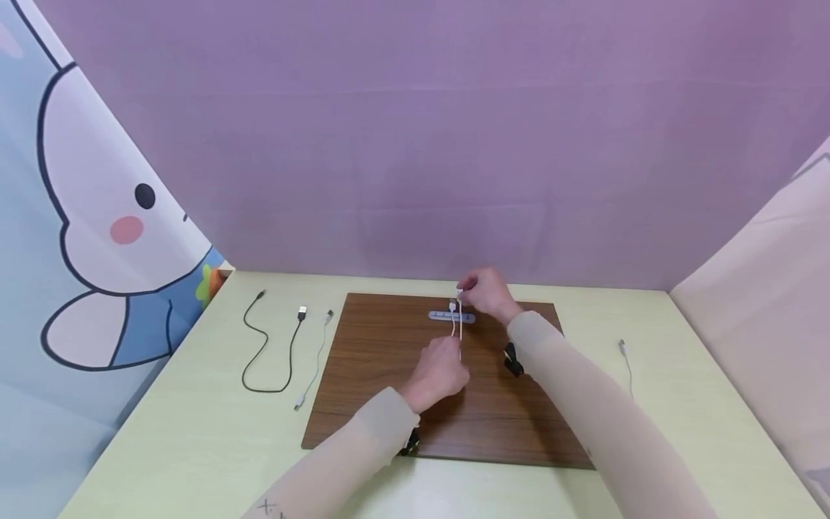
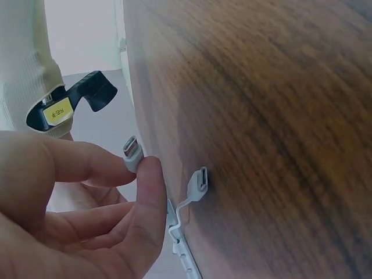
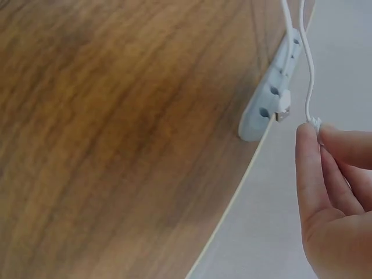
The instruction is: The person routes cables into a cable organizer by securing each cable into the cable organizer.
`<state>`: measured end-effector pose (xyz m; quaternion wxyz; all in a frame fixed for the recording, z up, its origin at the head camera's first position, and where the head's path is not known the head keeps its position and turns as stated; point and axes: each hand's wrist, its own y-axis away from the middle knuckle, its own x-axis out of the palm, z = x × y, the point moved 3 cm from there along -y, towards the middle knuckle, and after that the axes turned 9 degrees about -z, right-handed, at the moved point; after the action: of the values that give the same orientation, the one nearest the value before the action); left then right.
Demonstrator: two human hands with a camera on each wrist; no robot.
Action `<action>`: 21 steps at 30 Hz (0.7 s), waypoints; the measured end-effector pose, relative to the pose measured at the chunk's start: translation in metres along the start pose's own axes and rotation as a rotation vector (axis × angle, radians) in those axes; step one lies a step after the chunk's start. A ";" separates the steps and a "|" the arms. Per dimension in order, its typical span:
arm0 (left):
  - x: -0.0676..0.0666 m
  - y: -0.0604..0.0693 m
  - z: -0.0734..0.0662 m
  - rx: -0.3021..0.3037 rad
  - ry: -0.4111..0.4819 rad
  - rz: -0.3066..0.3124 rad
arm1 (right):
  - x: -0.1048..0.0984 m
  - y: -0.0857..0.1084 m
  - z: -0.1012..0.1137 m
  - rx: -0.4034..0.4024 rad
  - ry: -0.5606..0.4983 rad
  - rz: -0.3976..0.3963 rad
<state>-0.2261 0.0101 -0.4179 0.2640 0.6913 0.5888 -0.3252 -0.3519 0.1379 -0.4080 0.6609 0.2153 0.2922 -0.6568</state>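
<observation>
My left hand (image 1: 441,371) is above the brown wooden board (image 1: 376,389). Between thumb and forefinger it pinches the small plug (image 2: 132,154) of a white charging cable (image 1: 461,323). My right hand (image 1: 491,295), at the board's far edge, pinches the same cable's other end, its plug (image 3: 315,123) mostly covered by the fingertips. Under the stretched cable lies a pale grey slotted cable clip (image 3: 256,119) on the board. A second white cable (image 1: 452,308) runs through one of its slots; its larger plug (image 3: 283,106) hangs at the board edge, its small plug (image 2: 199,183) towards me.
Left of the board, a black USB cable (image 1: 266,391) and a short white cable (image 1: 318,364) lie on the pale table (image 1: 194,425). Another white cable (image 1: 627,360) lies to the right, partly behind my right sleeve. A purple curtain (image 1: 415,180) rises behind the table.
</observation>
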 end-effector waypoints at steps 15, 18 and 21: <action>0.004 -0.005 0.004 -0.056 0.020 0.019 | 0.011 -0.002 -0.009 0.000 0.045 0.015; 0.005 -0.006 0.004 -0.040 0.009 0.023 | 0.012 -0.003 -0.010 -0.005 0.058 0.021; 0.005 -0.006 0.004 -0.025 -0.001 0.026 | 0.012 -0.003 -0.011 -0.008 0.059 0.025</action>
<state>-0.2319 0.0111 -0.4239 0.2772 0.6954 0.5837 -0.3146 -0.3568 0.1361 -0.4243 0.6611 0.2355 0.3115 -0.6406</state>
